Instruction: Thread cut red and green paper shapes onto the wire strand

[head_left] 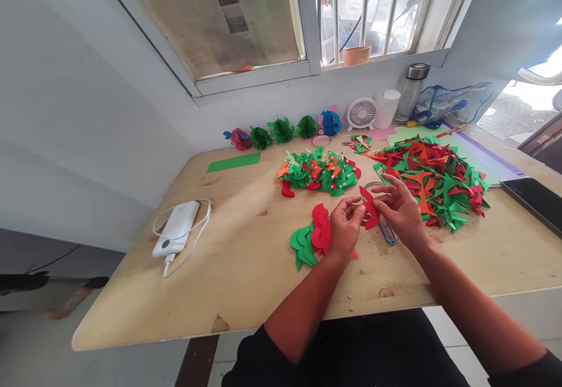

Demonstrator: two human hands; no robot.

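A curved red paper piece (371,211) is held up between both hands above the wooden table. My left hand (346,223) pinches its left edge, while my right hand (398,208) grips its right side between thumb and finger. Below my right hand lie blue-handled scissors (388,232), partly hidden. To the left of my left hand are green paper pieces (302,246) and stacked red pieces (321,229). Behind the hands sits a pile of green, red and orange cut shapes (322,170). A larger heap of paper scraps (432,179) spreads to the right.
A white power bank (176,228) with a cable lies at the left. Along the wall stand folded paper figures (281,130), a small fan (362,113), a white cylinder (387,109) and a glass bottle (410,94). A dark phone (533,202) rests at the right.
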